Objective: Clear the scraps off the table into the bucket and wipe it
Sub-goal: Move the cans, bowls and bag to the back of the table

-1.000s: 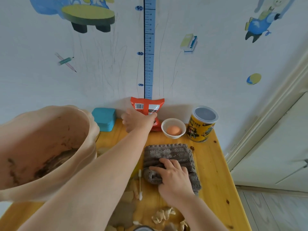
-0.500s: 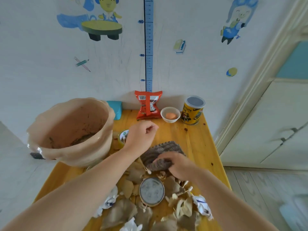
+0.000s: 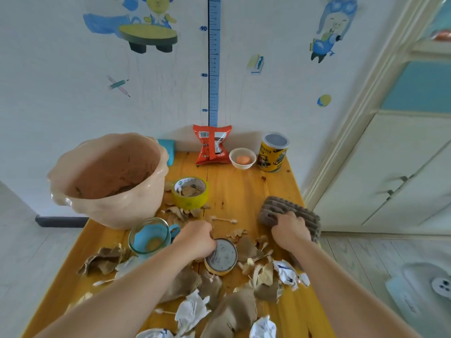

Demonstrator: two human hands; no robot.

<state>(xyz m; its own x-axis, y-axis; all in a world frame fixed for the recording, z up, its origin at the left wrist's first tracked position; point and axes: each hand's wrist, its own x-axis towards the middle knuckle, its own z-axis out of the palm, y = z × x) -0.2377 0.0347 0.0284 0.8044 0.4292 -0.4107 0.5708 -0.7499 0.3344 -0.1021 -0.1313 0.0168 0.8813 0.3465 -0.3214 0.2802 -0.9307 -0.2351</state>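
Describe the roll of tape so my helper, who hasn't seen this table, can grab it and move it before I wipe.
Start at the big peach bucket on the left of the wooden table. Right beside it, toward the table's middle, lies the tape roll flat on its side. It is the only bright yellow ring there, with brown scraps sitting in its hollow centre.

Snack bag, egg bowl (white), tape.

Scrap-strewn wooden table under bucket
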